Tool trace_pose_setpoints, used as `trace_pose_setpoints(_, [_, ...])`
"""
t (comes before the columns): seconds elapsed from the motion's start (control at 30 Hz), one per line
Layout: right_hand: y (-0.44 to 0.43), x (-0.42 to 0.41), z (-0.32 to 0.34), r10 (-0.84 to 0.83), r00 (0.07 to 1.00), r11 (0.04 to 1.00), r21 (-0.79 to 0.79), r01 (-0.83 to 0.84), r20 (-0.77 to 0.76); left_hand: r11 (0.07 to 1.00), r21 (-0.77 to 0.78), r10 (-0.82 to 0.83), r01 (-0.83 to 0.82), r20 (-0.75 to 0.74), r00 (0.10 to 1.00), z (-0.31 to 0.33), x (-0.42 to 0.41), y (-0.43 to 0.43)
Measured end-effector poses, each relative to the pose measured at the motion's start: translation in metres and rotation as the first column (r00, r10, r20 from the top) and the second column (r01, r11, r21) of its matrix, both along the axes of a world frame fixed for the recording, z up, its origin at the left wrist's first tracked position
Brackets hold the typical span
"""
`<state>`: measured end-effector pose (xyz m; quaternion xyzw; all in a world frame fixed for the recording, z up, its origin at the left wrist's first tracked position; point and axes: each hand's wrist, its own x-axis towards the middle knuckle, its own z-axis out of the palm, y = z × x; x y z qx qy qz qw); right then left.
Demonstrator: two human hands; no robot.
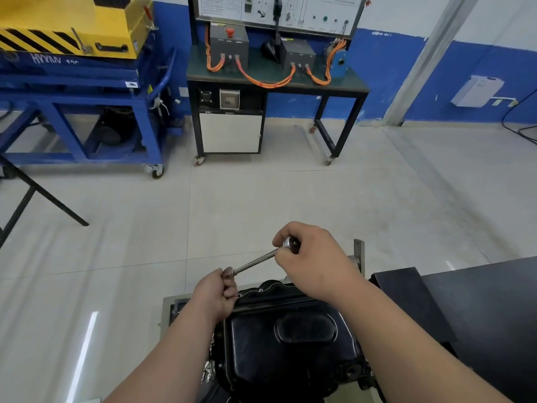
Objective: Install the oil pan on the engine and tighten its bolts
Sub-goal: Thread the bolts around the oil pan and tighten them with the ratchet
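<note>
The black oil pan (290, 353) lies bottom-up on the engine (213, 365) low in the middle of the head view. Over its far edge a silver ratchet wrench (255, 261) slants up to the right. My left hand (216, 290) grips the end of its handle. My right hand (312, 258) curls round the wrench's head above the pan's far rim. What lies under the wrench's head is hidden by that hand.
A black table (479, 315) stands close on the right. A grey metal stand frame (359, 254) rises behind the engine. Farther off are a wheeled test bench (276, 80) with orange cables and a blue cart (81, 91) carrying yellow equipment. Black stand legs (35, 196) cross the floor at left.
</note>
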<state>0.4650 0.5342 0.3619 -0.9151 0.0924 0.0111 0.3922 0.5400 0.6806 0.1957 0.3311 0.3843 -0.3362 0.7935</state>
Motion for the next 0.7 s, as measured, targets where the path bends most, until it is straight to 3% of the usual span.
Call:
trace_pose_setpoints(0.33, [-0.004,0.003,0.002,-0.064,0.998,0.998,0.024,0.065,-0.011,0.962,-0.028,-0.268,0.271,0.083,0.96,0.004,-0.001,0.008])
trace_pose_setpoints(0.5, [-0.001,0.003,-0.001,-0.05,0.998,0.999,0.015,0.05,-0.029,0.955,0.124,-0.285,0.27,0.122,0.951,0.001,0.0,0.007])
trace_pose_setpoints(0.7, [0.003,0.005,-0.003,-0.041,0.999,0.999,0.01,0.041,-0.013,0.977,-0.015,-0.211,0.211,0.009,0.977,-0.002,0.004,0.012])
